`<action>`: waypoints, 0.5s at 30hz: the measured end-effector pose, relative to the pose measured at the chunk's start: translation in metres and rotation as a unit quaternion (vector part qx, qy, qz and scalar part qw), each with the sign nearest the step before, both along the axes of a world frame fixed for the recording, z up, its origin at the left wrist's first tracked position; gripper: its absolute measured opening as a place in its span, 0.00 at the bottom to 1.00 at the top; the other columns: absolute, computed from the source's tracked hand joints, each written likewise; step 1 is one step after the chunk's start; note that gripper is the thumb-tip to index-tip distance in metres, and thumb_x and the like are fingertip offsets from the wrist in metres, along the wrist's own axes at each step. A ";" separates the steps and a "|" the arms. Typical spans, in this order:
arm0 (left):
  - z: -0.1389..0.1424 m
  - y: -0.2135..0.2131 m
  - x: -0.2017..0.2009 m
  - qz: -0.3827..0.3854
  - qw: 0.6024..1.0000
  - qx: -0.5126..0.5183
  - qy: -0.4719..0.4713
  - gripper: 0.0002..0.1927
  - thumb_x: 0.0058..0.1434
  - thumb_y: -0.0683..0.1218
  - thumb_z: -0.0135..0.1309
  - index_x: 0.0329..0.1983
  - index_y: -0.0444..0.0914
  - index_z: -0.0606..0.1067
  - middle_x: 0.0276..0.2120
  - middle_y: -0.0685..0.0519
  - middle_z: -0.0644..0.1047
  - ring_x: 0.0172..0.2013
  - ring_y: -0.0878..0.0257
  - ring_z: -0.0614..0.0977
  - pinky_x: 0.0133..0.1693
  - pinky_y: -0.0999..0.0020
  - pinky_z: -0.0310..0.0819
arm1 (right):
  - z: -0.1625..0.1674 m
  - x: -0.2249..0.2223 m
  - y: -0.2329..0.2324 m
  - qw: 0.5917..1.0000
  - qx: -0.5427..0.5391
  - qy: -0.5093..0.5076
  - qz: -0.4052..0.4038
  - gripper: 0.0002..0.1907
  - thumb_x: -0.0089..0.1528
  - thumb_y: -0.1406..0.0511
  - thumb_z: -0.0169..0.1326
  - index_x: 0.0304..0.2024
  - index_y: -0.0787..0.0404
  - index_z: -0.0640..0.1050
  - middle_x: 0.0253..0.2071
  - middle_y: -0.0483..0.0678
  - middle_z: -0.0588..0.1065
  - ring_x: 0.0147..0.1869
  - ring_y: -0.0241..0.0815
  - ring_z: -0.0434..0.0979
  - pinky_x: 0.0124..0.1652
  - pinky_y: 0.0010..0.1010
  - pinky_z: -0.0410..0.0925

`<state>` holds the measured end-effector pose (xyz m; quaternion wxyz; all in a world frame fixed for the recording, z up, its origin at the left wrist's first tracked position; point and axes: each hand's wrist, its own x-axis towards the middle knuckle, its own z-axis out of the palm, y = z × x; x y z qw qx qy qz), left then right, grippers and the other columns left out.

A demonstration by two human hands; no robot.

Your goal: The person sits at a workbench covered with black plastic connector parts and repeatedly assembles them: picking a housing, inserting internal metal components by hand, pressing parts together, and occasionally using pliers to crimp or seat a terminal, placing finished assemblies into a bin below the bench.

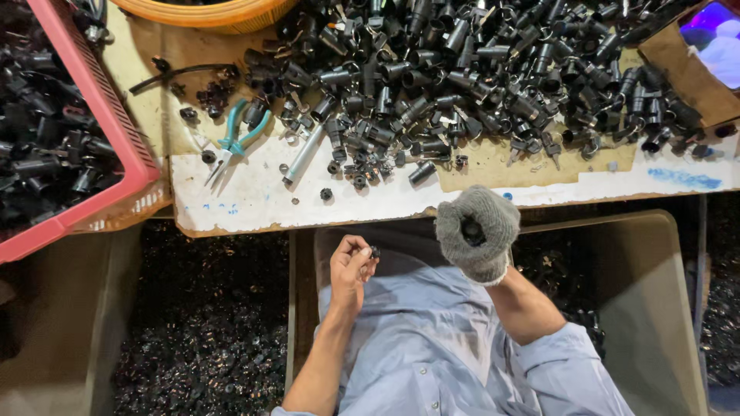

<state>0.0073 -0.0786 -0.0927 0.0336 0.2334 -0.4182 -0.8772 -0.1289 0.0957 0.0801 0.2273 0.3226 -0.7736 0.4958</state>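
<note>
The bare left hand (351,266) is pinching one small black round plastic piece (375,251) at its fingertips. The grey-knit-gloved right hand (476,233) is closing around one black cylindrical part (472,230); beyond both hands, one teal-handled pair of pliers (237,137) is lying on the desk (254,196).

One head-worn view — steeply downward, close over the workbench (254,192) edge and lap.
</note>
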 end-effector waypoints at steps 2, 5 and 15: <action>-0.003 0.001 0.000 -0.008 1.000 -0.001 0.005 0.06 0.64 0.44 0.56 0.39 0.38 0.71 0.27 0.52 0.77 0.23 0.71 0.73 0.24 0.76 0.60 | -0.001 0.001 0.001 0.999 0.031 0.020 -0.033 0.10 0.58 0.76 0.60 0.28 0.61 0.73 0.23 0.49 0.67 0.26 0.45 0.68 0.30 0.34 0.63; -0.003 0.002 0.001 -0.013 1.000 -0.004 0.021 0.06 0.65 0.44 0.55 0.40 0.37 0.71 0.28 0.52 0.78 0.24 0.70 0.74 0.25 0.76 0.62 | -0.003 0.002 -0.002 0.999 -0.012 0.041 -0.011 0.12 0.59 0.77 0.61 0.31 0.58 0.72 0.24 0.46 0.70 0.27 0.44 0.71 0.28 0.31 0.66; 0.047 -0.001 -0.025 -0.055 0.985 0.053 0.155 0.17 0.57 0.40 0.58 0.49 0.36 0.72 0.40 0.49 0.74 0.33 0.65 0.74 0.29 0.74 0.64 | -0.003 0.021 -0.002 0.966 -0.108 -0.188 0.138 0.14 0.66 0.76 0.54 0.49 0.59 0.67 0.47 0.52 0.74 0.50 0.42 0.75 0.70 0.42 0.61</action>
